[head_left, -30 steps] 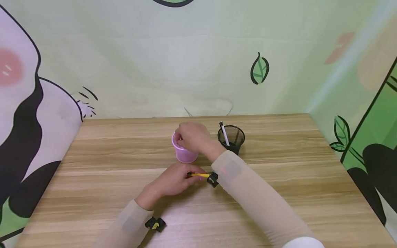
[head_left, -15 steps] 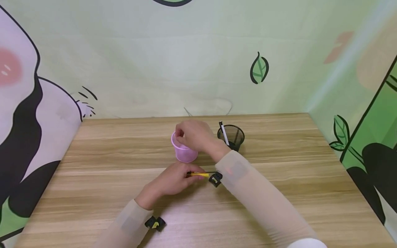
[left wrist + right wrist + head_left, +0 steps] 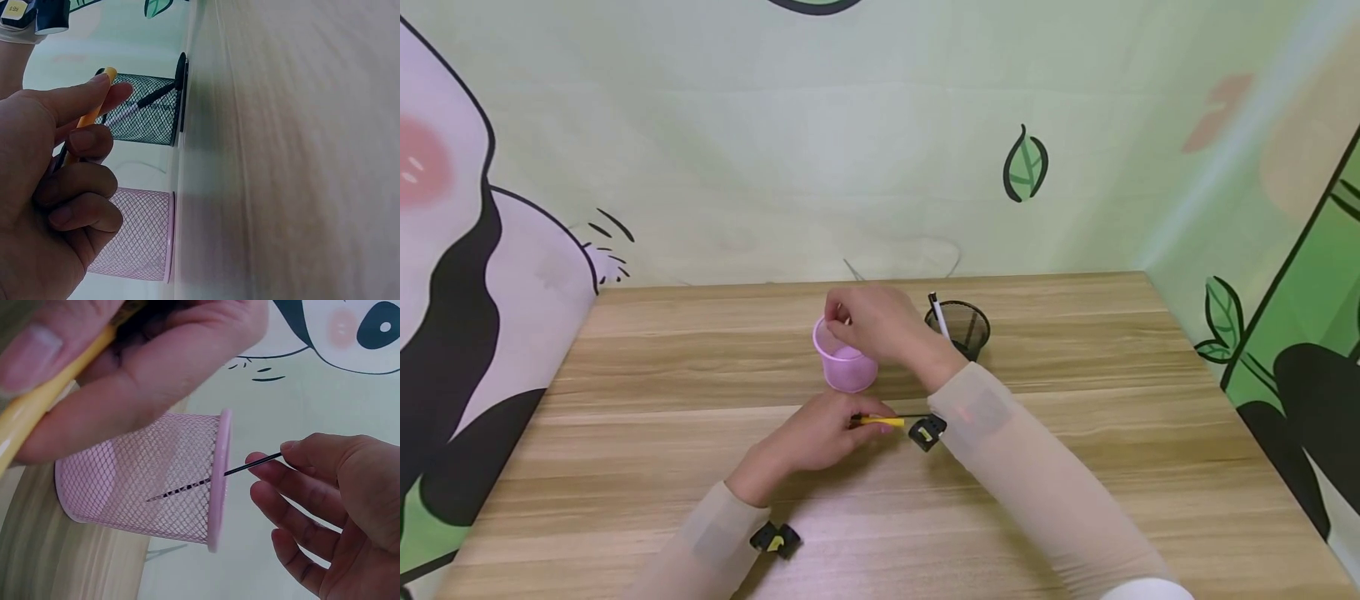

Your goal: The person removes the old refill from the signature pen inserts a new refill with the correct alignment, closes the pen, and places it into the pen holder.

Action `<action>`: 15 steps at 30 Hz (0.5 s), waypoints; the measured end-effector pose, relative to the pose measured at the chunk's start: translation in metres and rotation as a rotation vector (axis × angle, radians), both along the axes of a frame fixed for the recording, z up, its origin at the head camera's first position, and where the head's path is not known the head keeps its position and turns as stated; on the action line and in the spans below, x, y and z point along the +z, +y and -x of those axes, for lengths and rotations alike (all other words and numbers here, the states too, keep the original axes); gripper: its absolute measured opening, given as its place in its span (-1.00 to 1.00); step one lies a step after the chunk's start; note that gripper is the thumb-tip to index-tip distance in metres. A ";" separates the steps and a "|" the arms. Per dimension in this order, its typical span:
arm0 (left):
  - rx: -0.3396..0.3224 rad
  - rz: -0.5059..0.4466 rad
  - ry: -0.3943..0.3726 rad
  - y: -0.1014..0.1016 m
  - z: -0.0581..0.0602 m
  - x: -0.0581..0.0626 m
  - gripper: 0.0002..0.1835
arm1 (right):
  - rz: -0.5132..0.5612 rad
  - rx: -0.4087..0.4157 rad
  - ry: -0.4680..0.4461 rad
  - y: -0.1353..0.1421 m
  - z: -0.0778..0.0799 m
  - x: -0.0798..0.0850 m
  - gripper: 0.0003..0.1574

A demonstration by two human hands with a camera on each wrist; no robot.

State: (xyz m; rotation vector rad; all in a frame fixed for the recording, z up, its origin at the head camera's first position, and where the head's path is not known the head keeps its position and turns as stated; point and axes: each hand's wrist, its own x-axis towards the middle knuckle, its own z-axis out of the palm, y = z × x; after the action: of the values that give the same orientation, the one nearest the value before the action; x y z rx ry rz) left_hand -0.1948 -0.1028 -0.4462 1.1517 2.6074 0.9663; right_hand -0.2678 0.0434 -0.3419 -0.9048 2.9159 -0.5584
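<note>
A pink mesh pen cup stands upright on the table. Above its rim, my right hand pinches the upper end of a thin black rod, whose lower part shows through the mesh inside the cup. In front of the cup, my left hand holds a slim yellow pen-like stick between thumb and fingers. Another thin dark piece juts out beside the yellow stick toward the right; its other end is hidden in the left hand.
A black mesh cup stands right of the pink one, partly behind the right wrist, with a white pen leaning in it. The wooden table meets a printed backdrop at the back.
My right hand has risen a little and drifted slightly right over the pink cup's rim. The left hand has stayed nearly still with the yellow stick.
</note>
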 end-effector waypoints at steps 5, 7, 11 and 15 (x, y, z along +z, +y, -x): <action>-0.006 -0.010 -0.009 0.000 0.000 0.001 -0.83 | 0.028 -0.002 -0.011 0.002 -0.001 0.004 -0.86; -0.006 -0.009 -0.017 0.000 0.000 0.000 -0.83 | 0.041 -0.003 -0.019 0.003 -0.001 0.005 -0.87; -0.001 -0.002 -0.031 0.000 0.001 -0.001 -0.82 | 0.057 -0.009 -0.026 0.004 -0.001 0.007 -0.87; -0.001 0.000 -0.035 0.000 0.001 -0.001 -0.82 | 0.071 -0.011 -0.028 0.006 -0.001 0.008 -0.87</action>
State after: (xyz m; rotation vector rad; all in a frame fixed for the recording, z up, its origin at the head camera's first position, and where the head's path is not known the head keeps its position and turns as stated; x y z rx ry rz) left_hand -0.1957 -0.1028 -0.4470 1.1257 2.5792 0.9768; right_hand -0.2672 0.0489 -0.3334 -0.8813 2.8944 -0.6739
